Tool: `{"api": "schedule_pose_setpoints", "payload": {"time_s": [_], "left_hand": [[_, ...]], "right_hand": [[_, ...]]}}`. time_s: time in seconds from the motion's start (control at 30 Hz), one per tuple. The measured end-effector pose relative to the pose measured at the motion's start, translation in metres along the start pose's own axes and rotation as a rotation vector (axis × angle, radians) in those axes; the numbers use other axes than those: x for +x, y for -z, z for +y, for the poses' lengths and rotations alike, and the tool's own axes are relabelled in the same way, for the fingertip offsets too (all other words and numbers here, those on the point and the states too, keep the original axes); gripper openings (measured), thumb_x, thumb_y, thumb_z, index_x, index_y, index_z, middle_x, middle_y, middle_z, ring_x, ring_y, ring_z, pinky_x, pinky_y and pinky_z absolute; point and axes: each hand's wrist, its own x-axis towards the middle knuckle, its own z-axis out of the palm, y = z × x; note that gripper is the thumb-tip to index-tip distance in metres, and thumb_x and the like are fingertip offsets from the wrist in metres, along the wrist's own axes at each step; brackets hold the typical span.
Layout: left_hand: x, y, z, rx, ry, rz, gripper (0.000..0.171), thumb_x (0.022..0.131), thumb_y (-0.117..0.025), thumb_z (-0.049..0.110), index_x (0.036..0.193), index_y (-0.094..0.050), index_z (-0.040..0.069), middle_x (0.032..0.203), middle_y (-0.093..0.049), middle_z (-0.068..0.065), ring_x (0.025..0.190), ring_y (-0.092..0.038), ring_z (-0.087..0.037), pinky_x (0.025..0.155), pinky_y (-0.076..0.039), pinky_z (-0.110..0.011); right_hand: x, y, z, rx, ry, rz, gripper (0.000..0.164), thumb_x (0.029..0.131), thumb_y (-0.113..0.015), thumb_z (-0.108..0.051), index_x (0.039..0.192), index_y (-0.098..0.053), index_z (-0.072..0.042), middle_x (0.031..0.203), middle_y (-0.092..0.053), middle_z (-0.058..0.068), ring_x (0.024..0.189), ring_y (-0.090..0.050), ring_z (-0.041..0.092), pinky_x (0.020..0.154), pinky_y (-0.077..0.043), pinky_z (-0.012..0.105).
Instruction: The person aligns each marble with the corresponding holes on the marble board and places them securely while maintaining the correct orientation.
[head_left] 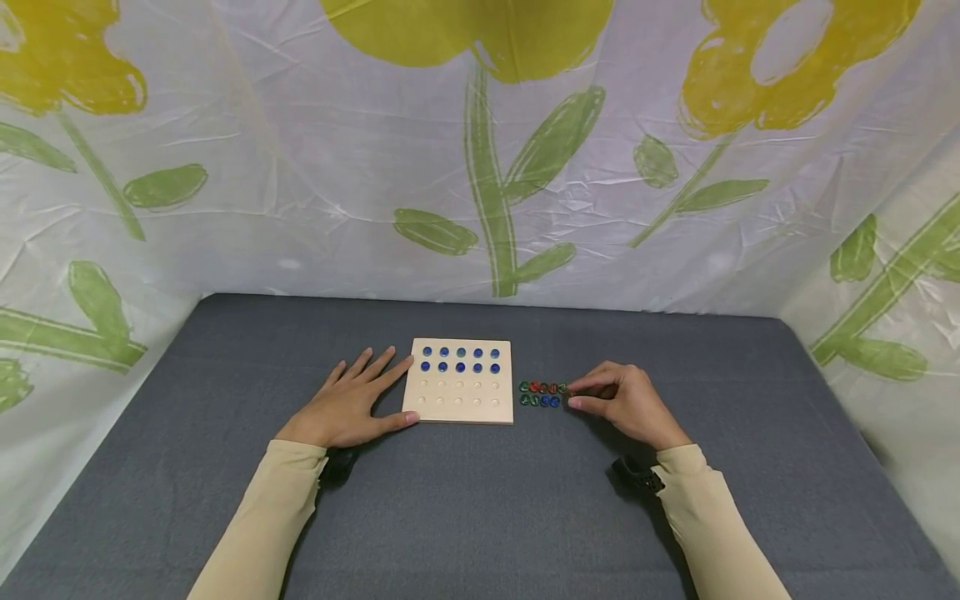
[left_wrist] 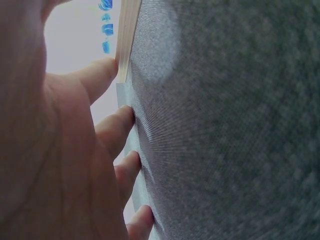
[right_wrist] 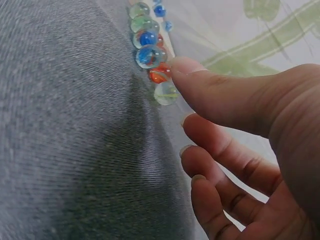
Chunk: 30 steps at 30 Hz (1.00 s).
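Observation:
A pale wooden board [head_left: 457,412] with rows of round hollows lies flat on the table; blue marbles [head_left: 460,367] fill its two far rows. My left hand [head_left: 341,412] is spread at the board's left side, the thumb at the near corner and the index fingertip against the edge [left_wrist: 125,45]. To the right of the board, green, red and blue marbles [head_left: 544,401] stand in two short rows. At their right end my right hand [head_left: 622,400] pinches a small marble between thumb and index finger, mostly hidden. Beside that thumb sits a clear greenish marble [right_wrist: 166,93].
Dark grey cloth [head_left: 480,517] covers the table. Behind it and at both sides hangs a white sheet [head_left: 337,167] printed with yellow flowers and green leaves. A black device [head_left: 636,475] is strapped at the right wrist.

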Motion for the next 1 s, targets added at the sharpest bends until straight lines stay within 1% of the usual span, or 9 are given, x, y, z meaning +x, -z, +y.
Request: {"api": "schedule_pose_setpoints", "payload": {"time_s": [0.27, 0.5, 0.73, 0.9, 1.0], "left_hand": [[-0.001, 0.001, 0.002, -0.006, 0.004, -0.003, 0.091, 0.092, -0.057, 0.069, 0.162, -0.029, 0.018, 0.166, -0.022, -0.016, 0.152, -0.013, -0.045, 0.118, -0.009, -0.068], [-0.001, 0.002, 0.003, -0.009, 0.003, 0.006, 0.09, 0.092, -0.059, 0.067, 0.162, -0.029, 0.018, 0.166, -0.023, -0.016, 0.152, -0.013, -0.045, 0.118, -0.009, -0.068], [0.0, 0.001, 0.002, -0.009, 0.003, 0.0, 0.09, 0.093, -0.058, 0.068, 0.162, -0.029, 0.019, 0.166, -0.022, -0.015, 0.152, -0.013, -0.045, 0.118, -0.009, -0.068], [0.0, 0.003, 0.003, -0.003, 0.008, -0.005, 0.09, 0.093, -0.059, 0.067, 0.163, -0.028, 0.02, 0.167, -0.022, -0.015, 0.152, -0.012, -0.045, 0.118, -0.008, -0.068], [0.0, 0.003, 0.003, 0.0, 0.008, -0.008, 0.09, 0.093, -0.059, 0.067, 0.163, -0.028, 0.02, 0.167, -0.022, -0.015, 0.152, -0.012, -0.045, 0.118, -0.008, -0.068]], "right_hand": [[0.001, 0.002, -0.001, 0.023, 0.005, 0.025, 0.018, 0.084, -0.084, -0.014, 0.102, -0.082, -0.011, 0.094, -0.069, 0.002, 0.071, -0.062, 0.016, 0.061, -0.053, 0.027], [0.0, 0.005, -0.005, 0.039, 0.022, 0.034, 0.019, 0.084, -0.085, -0.013, 0.103, -0.082, -0.011, 0.095, -0.07, 0.002, 0.076, -0.065, 0.016, 0.064, -0.055, 0.027], [0.0, 0.006, -0.007, 0.048, 0.038, 0.048, 0.019, 0.084, -0.084, -0.014, 0.103, -0.082, -0.011, 0.095, -0.07, 0.003, 0.073, -0.065, 0.016, 0.063, -0.055, 0.027], [0.0, 0.009, -0.01, 0.081, 0.051, 0.067, 0.02, 0.085, -0.083, -0.013, 0.105, -0.082, -0.009, 0.096, -0.071, 0.005, 0.078, -0.066, 0.018, 0.067, -0.057, 0.029], [0.0, 0.009, -0.011, 0.089, 0.044, 0.071, 0.02, 0.085, -0.083, -0.014, 0.105, -0.082, -0.009, 0.097, -0.071, 0.004, 0.083, -0.066, 0.018, 0.07, -0.056, 0.029]]}}
